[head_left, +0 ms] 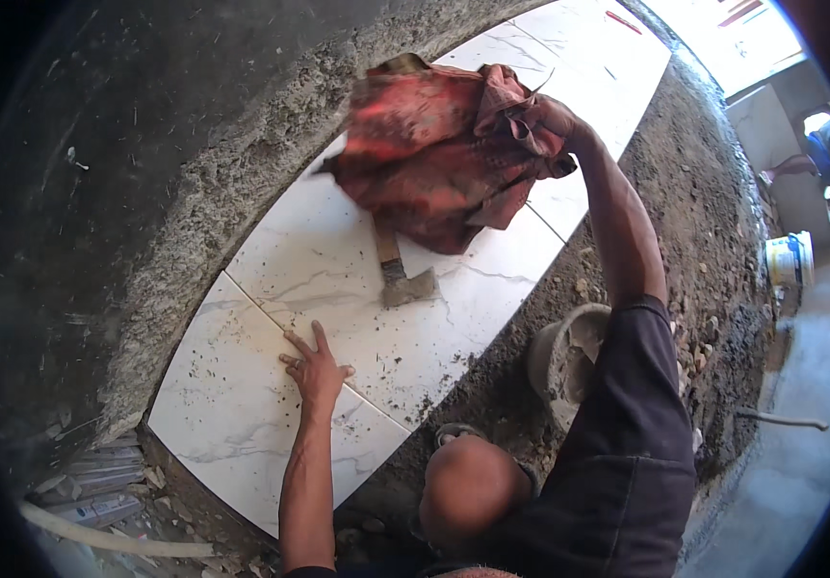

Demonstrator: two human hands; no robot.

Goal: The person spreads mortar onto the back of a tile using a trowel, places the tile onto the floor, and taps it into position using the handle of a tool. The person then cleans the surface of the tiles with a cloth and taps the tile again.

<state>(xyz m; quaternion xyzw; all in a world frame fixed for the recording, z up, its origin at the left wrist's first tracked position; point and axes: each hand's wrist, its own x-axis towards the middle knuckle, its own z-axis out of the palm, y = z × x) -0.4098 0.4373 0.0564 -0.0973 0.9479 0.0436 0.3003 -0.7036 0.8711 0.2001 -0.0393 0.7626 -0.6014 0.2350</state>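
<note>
My left hand (pixel 311 371) rests with fingers spread on white veined floor tiles (pixel 213 385), across the joint line, amid scattered grit. At upper centre my right hand (pixel 555 120) grips a dirty red cloth (pixel 415 144) by a bunched corner, over the tiles. A flat metal scraper (pixel 408 287) with a wooden handle lies on the tiles, partly hidden behind the cloth.
Right of the tiles are rough soil (pixel 675 183), a round mortar container (pixel 555 352), a white bucket (pixel 786 257) and a pipe (pixel 781 419). A dark slab (pixel 88 193) lies left, with offcuts (pixel 97 486) below. A person (pixel 829 154) is at far right.
</note>
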